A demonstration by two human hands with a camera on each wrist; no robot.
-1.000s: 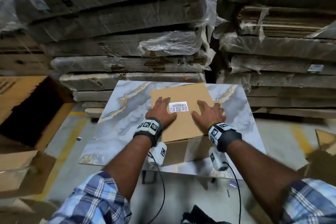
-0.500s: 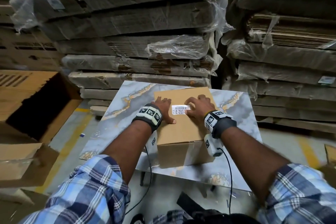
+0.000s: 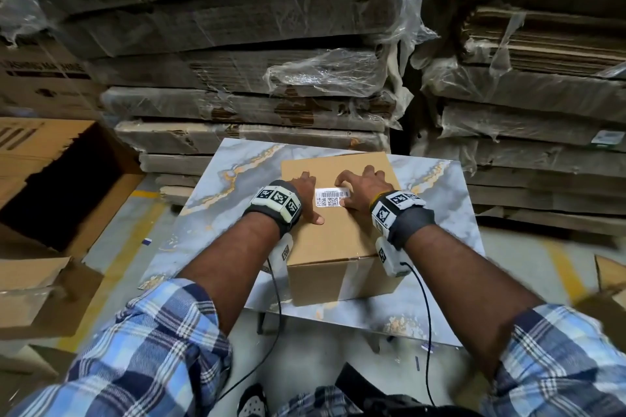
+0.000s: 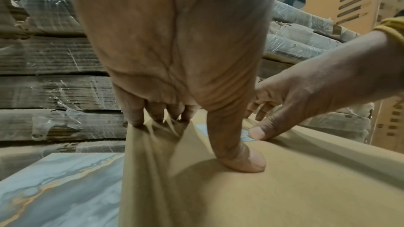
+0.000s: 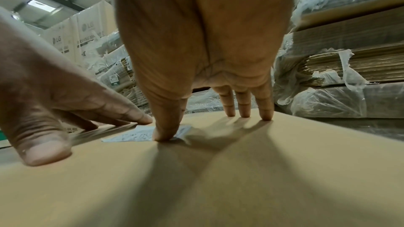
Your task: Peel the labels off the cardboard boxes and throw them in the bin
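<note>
— So, where am I?

— Both your hands lie open on the box [image 3: 333, 240] on the counter [image 3: 216, 213]: left hand [image 3: 306, 195] steadying it, right hand [image 3: 364, 191] touching the stuck-down label [image 3: 330, 197].

— Next?

— Probably lift a corner, then pinch it.

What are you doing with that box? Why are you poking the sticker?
A person is working on a cardboard box that sits on a marble-patterned table. The left hand presses flat on the box top to steady it. The right hand has its thumb and a fingertip at the edge of the white barcode label, apparently to pick it loose. The label looks fully stuck down, so nothing has been peeled yet.
</note>
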